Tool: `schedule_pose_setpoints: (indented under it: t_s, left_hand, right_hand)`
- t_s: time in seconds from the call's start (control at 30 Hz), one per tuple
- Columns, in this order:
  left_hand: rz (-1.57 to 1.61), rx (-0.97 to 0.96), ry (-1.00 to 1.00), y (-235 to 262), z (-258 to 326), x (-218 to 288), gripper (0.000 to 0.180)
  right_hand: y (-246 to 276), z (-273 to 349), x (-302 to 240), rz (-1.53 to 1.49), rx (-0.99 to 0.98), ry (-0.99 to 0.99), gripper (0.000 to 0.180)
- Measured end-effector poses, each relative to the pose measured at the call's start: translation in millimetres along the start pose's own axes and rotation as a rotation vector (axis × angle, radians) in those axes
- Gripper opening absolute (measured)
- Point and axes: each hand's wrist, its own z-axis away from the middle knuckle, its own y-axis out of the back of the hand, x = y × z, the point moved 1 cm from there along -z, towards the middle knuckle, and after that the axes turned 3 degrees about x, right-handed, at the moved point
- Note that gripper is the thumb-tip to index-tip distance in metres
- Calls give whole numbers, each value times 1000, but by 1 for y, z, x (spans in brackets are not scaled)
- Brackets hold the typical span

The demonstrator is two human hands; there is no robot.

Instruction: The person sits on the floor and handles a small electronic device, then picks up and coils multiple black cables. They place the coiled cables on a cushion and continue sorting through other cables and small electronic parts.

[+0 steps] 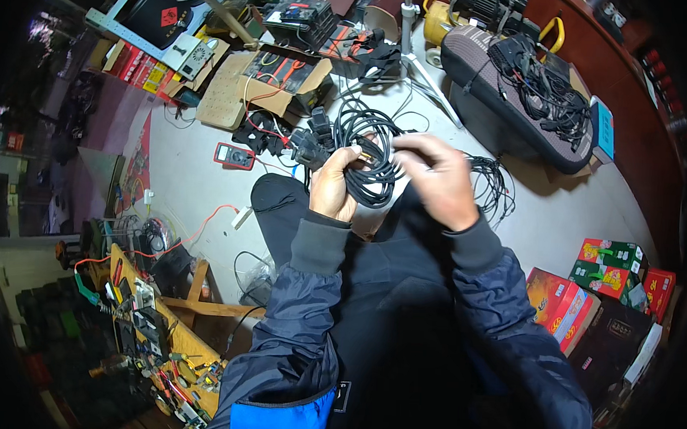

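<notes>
A looped coil of black cable (pixel 369 186) hangs in front of me, above my knees. My left hand (pixel 334 187) is closed round its near left side, the thumb lying over the loops. Black plugs (pixel 309 149) stick out at the coil's left, just beyond that hand. At the coil's right side is my right hand (pixel 443 182), its fingers bent toward the loops and smeared by motion. Whether those fingers grip a strand cannot be made out.
A red multimeter (pixel 234 156) lies on the floor to the left. Beyond stands an open cardboard box (pixel 288 82). More black cables (pixel 537 89) are heaped on a padded seat (pixel 480 67) at right. Tools cover a wooden bench (pixel 166 329) at lower left; red boxes (pixel 560 308) stand right.
</notes>
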Motion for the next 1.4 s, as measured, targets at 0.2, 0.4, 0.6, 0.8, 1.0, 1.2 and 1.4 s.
schedule_pose_setpoints:
  t_s: [0.2,0.4,0.6,0.8,1.0,1.2,1.4]
  left_hand:
    - [-20,-140,67,4,12,-8,13]
    - [-36,-88,112,13,10,-2,12]
    - [-156,-48,24,7,10,-2,11]
    - [-107,-35,134,18,1,10,17]
    - [-147,-15,120,20,-2,4,19]
    - [-356,-83,58,15,5,1,24]
    - [25,-76,59,32,-15,11,17]
  right_hand:
    - [-33,-20,4,732,-63,176,35]
    - [-31,-28,18,649,-195,109,33]
    - [-31,-27,17,688,-160,54,34]
    - [-21,-22,18,438,-213,-39,35]
    - [-18,-19,33,154,-273,-208,37]
    - [-15,-7,36,93,-166,-198,23]
    - [6,10,30,-401,79,-200,14]
